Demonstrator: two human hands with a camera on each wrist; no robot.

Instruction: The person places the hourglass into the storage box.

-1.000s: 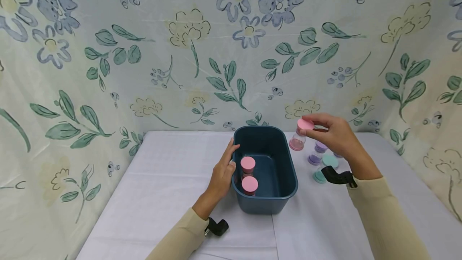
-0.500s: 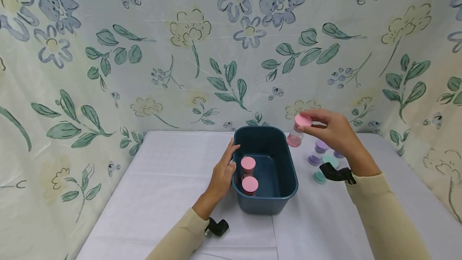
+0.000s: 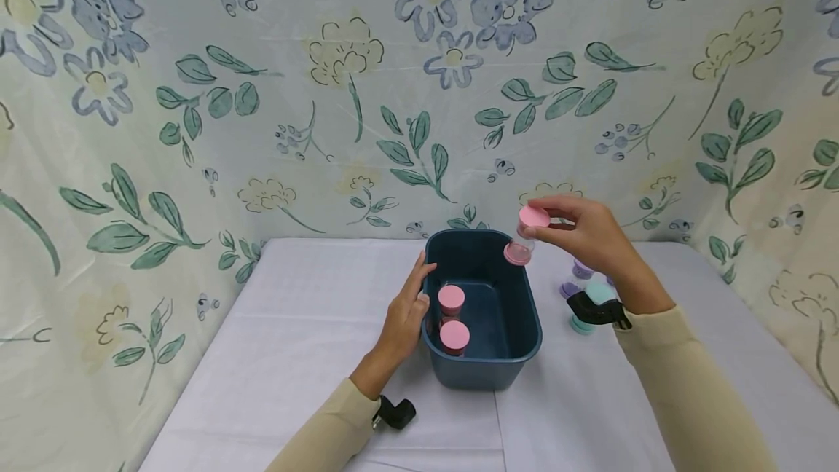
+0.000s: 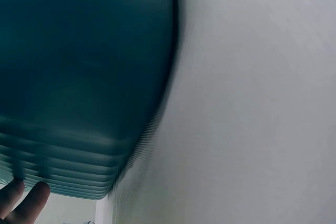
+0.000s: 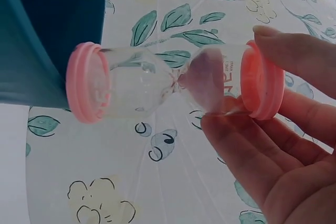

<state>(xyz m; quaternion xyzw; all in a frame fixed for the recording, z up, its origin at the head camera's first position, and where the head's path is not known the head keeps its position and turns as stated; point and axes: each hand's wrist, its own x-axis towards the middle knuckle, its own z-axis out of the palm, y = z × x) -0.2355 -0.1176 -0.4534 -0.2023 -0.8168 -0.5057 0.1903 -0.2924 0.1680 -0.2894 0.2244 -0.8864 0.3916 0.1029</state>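
My right hand (image 3: 586, 235) pinches a pink-capped sand timer (image 3: 519, 253) by its top cap, thumb and fingers on opposite sides. The timer tilts, its lower cap overlapping the right rim of a dark blue bin (image 3: 478, 374) in the head view. In the right wrist view, pinkish sand sits in the half of the timer (image 5: 205, 82) nearest my fingers. Against the bin's left side rests my left hand (image 3: 403, 315), fingers fairly straight. Its fingertips (image 4: 34, 198) show at the ribbed wall in the left wrist view. Two more pink-capped timers (image 3: 454, 337) stand inside the bin along its left wall.
Right of the bin, a purple-capped timer (image 3: 582, 269) and a teal-capped timer (image 3: 599, 291) stand on the white-covered table (image 3: 314, 312), partly hidden by my right wrist and its camera. A floral cloth (image 3: 367, 93) hangs behind the table.
My right hand has moved left with the pink sand timer, bringing it from beside the bin to its right rim. The left hand and the bin have stayed in place.
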